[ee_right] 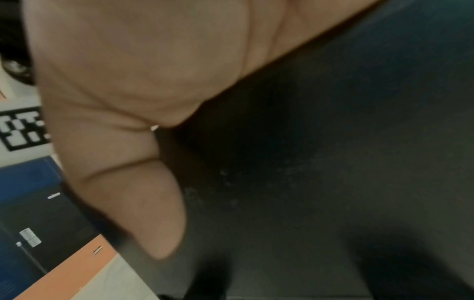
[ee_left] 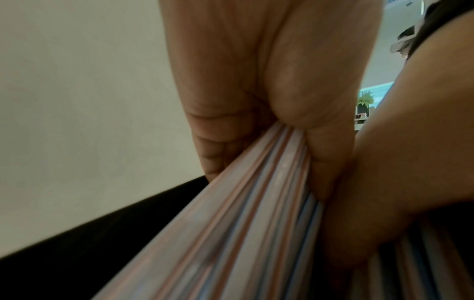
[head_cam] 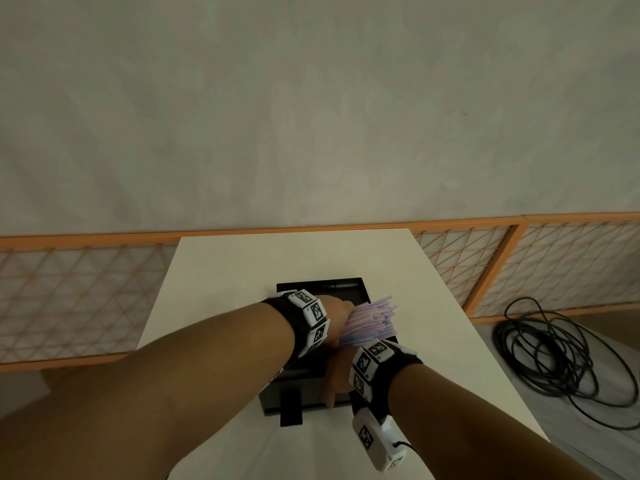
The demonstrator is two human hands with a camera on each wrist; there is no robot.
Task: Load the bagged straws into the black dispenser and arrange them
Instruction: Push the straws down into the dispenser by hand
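- While the left hand (head_cam: 341, 320) grips the bundle of straws (head_cam: 369, 322) above the open black dispenser (head_cam: 341, 284), it should, I judge, lower them flat and parallel to the tray before letting go.
- The right hand (head_cam: 334, 379) lies with straight fingers on the dispenser's near front, holding nothing; keeping it there would steady the box on the white table (head_cam: 214, 268).
- The straws are thin, striped pink, blue and white, fanning out at their far ends over the dispenser's right rim.
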